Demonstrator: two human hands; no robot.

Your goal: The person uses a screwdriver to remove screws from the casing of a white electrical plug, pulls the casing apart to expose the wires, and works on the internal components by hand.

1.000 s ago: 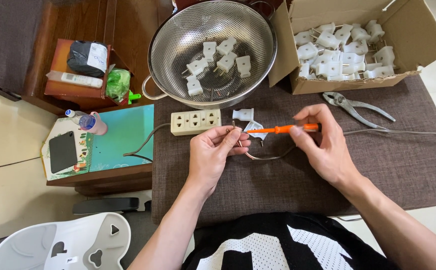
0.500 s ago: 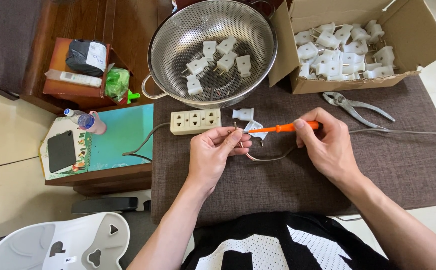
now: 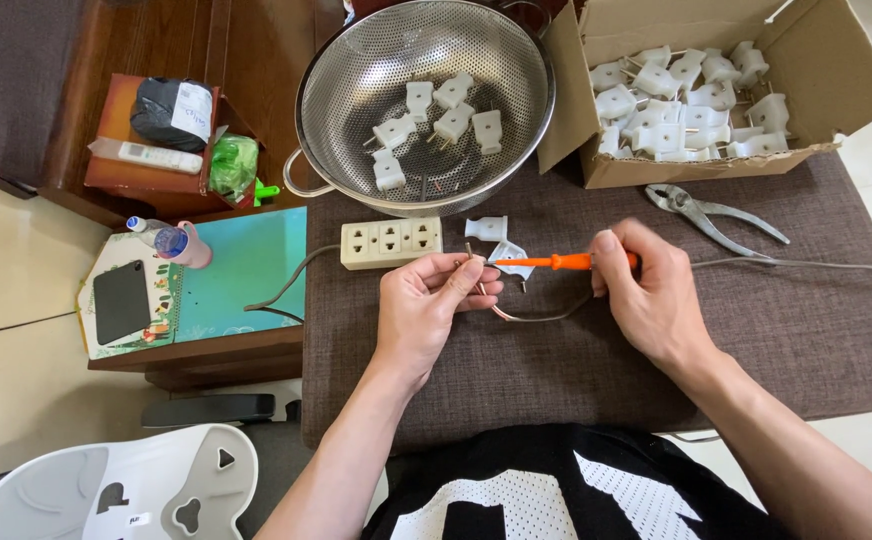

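Head view, looking down: both forearms reach forward over a brown woven cloth (image 3: pixel 576 380) covering the work surface. Left hand (image 3: pixel 426 305) is curled, palm inward, fingertips pinched on the bare end of a thin grey cable (image 3: pixel 541 315) and a small metal prong. Right hand (image 3: pixel 651 290) is closed around the handle of an orange screwdriver (image 3: pixel 556 262), thumb on top. Screwdriver long axis lies nearly horizontal, left to right, tip pointing toward the left hand and meeting a white plug half (image 3: pixel 509 256) lying just beside those fingers. Cable loops under the hands and runs off to the right edge. Beyond the hands: a cream power strip (image 3: pixel 391 242), a second white plug part (image 3: pixel 486 228), a steel colander (image 3: pixel 426 100) with several white plugs, a cardboard box (image 3: pixel 656 165) of many more, and pliers (image 3: pixel 716 212) on the cloth. To the left, a wooden side table (image 3: pixel 206 345) with a teal pad; pale floor below.
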